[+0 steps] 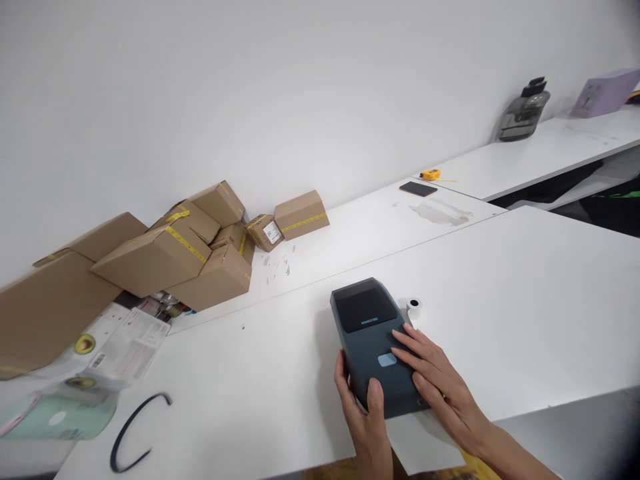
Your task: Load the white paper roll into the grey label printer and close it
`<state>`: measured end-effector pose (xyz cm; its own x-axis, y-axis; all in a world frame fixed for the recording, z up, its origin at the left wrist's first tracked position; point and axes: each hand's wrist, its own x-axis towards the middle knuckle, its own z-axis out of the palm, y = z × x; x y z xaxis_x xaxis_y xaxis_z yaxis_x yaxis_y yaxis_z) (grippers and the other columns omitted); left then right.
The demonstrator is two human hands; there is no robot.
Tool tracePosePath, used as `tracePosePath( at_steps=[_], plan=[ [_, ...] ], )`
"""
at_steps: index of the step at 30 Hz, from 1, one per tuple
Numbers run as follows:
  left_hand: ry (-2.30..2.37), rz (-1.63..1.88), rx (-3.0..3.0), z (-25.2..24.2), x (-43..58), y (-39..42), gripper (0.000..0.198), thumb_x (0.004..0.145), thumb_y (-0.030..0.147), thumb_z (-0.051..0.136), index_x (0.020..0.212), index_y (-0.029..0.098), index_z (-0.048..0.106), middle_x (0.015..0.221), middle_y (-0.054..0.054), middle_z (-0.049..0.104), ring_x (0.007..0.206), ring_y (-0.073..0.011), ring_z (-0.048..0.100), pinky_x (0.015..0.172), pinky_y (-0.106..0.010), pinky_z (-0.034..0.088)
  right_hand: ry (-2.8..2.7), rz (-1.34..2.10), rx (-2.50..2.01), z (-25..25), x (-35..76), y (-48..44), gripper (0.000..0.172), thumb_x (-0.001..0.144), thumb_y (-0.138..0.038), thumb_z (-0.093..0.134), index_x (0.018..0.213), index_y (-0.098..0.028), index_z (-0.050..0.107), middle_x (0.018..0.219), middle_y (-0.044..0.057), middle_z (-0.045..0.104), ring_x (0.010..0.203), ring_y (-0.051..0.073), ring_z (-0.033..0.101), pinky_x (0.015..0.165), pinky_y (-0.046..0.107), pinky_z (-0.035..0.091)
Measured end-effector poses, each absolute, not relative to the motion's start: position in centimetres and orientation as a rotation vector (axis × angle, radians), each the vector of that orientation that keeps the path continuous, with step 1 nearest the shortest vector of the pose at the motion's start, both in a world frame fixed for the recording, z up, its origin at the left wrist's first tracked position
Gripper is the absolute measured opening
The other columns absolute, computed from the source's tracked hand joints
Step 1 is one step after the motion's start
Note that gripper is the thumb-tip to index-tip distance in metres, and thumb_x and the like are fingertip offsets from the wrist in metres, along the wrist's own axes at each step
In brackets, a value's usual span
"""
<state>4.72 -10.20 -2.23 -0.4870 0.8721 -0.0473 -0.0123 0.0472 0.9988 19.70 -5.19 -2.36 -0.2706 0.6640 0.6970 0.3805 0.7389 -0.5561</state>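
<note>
Both hands meet the label printer [365, 320], lower centre: left hand [363, 417] clamps its near end, right hand [433, 380] lies flat and spread on top. Near the bench [525, 300] edge, perhaps on loose paper [425, 450], it could slide off.

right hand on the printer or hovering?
Touching. The head view shows the right hand lying flat on top of the printer, its fingers resting on the lid with no gap.

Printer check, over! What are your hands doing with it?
Left hand gripping printer at its near edge, thumb on top. Right hand flat on its top. Paper roll beside its far right corner.
</note>
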Motion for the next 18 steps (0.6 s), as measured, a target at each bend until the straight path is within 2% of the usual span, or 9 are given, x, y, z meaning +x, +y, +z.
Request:
tracePosePath(
  at_steps=[11, 18],
  plan=[
    [1.628, 1.623, 0.872, -2.64, 5.05, -9.60, 0.073, 0.086, 0.058, 0.057, 0.143, 0.014, 0.042, 0.150, -0.021, 0.047, 0.134, -0.0321, 0.050, 0.102, -0.036, 0.048, -1.877, 0.346, -0.800, -2.75, 19.80, -5.03, 0.050, 0.096, -0.012, 0.043, 0.144, -0.024, 0.052, 0.154, 0.004, 0.048, 0.148, 0.025, 0.035, 0.119, 0.043, 0.035],
    [1.638, 1.620, 0.874, -3.06, 5.54, -9.60, 0.068, 0.091, 0.055, 0.052, 0.145, 0.016, 0.038, 0.152, -0.019, 0.044, 0.136, -0.0302, 0.048, 0.105, -0.035, 0.046, -1.873, 0.399, -0.801, -3.05, 19.94, -4.97, 0.047, 0.097, -0.016, 0.043, 0.141, -0.027, 0.056, 0.155, 0.004, 0.047, 0.147, 0.030, 0.036, 0.117, 0.050, 0.038]
  ],
)
